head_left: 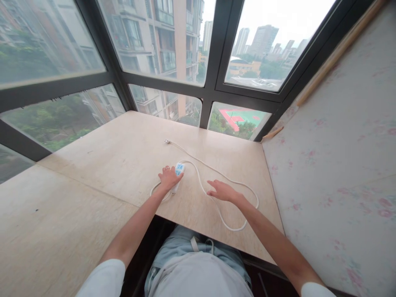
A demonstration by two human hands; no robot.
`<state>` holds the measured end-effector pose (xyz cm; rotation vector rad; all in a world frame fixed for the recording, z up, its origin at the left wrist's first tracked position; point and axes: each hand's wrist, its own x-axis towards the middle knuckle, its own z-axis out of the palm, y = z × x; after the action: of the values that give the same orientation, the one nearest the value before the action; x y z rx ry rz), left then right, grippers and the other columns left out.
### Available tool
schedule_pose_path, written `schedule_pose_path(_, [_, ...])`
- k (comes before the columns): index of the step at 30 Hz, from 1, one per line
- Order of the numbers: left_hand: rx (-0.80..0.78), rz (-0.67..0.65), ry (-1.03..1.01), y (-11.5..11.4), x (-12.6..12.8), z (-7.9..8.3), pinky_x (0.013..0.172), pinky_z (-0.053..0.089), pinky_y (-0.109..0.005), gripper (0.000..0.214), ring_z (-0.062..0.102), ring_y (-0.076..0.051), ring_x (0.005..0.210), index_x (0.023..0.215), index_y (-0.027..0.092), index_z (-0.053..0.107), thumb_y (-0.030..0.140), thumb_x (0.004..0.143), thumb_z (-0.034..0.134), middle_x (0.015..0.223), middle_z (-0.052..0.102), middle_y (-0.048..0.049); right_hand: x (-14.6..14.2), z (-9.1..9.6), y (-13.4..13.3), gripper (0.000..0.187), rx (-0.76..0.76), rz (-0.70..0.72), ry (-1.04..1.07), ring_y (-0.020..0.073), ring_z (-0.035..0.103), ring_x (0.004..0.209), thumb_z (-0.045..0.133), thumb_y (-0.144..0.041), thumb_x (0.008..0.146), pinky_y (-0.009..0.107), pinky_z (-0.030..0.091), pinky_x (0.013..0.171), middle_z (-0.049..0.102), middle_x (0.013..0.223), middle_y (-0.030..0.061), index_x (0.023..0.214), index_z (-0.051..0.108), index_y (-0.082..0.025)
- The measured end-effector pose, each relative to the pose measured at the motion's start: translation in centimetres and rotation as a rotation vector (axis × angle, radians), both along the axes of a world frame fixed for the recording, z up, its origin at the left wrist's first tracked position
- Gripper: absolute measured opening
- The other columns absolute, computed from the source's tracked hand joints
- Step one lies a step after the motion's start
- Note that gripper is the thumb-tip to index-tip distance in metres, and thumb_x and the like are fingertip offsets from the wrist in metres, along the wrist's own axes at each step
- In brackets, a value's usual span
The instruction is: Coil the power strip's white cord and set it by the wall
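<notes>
A white power strip [178, 170] lies on the light wooden tabletop [123, 161]. Its white cable [235, 183] loops across the table to a plug [167, 142] farther back. My left hand [168, 178] rests on the near end of the strip, fingers curled round it, a ring on one finger. My right hand [221, 191] hovers flat over the cable loop, fingers stretched out to the left and holding nothing.
Large dark-framed windows [213, 88] close off the back and left of the table. A pale floral wall [337, 165] borders the right side. A second wooden board [46, 222] adjoins at the left. The near table edge runs above my lap.
</notes>
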<state>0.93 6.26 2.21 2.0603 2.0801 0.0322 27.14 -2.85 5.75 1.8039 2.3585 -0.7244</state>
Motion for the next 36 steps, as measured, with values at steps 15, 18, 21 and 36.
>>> schedule_pose_path(15, [-0.016, -0.047, 0.010, -2.1, 0.8, -0.1, 0.080, 0.049, -0.039, 0.057, 0.061, -0.032, 0.103, 0.110, 0.012, 0.060, 0.058, 0.078, 0.051, 0.107, 0.065, -0.0186, -2.7, -5.6, -6.0, 0.033, 0.093, -0.260, 0.324, 0.0203, 0.067, 0.075, 0.046, -0.032, 0.094, 0.028, 0.044, 0.071, 0.072, 0.078, 0.0051, 0.119, 0.063, -0.018])
schedule_pose_path(18, [0.013, -0.064, -0.011, -2.2, 2.1, -0.5, 0.079, 0.049, -0.038, 0.057, 0.061, -0.031, 0.102, 0.110, 0.011, 0.061, 0.057, 0.078, 0.052, 0.106, 0.065, -0.0187, -4.1, -5.8, -7.1, 0.028, 0.125, -0.270, 0.390, 0.0213, 0.067, 0.087, 0.046, -0.029, 0.094, 0.030, 0.046, 0.081, 0.073, 0.096, 0.0085, 0.112, 0.066, -0.019])
schedule_pose_path(21, [0.053, -0.081, -0.034, -2.2, 3.1, -1.0, 0.080, 0.049, -0.038, 0.058, 0.061, -0.031, 0.102, 0.112, 0.010, 0.060, 0.057, 0.079, 0.052, 0.108, 0.064, -0.0188, -5.9, -5.6, -8.0, 0.028, 0.116, -0.191, 0.399, 0.0218, 0.064, 0.101, 0.045, -0.021, 0.093, 0.031, 0.044, 0.089, 0.071, 0.108, 0.0112, 0.111, 0.066, -0.018])
schedule_pose_path(36, [0.104, -0.301, -0.122, -0.7, 6.6, 0.0, 0.099, 0.039, -0.041, 0.068, 0.047, -0.033, 0.125, 0.135, 0.008, 0.045, 0.057, 0.088, 0.047, 0.133, 0.052, -0.0229, -2.8, -0.5, 3.0, 0.064, 0.255, 0.184, 0.014, 0.0226, 0.051, 0.125, 0.040, 0.003, 0.082, 0.036, 0.042, 0.100, 0.056, 0.134, 0.0128, 0.142, 0.043, -0.021])
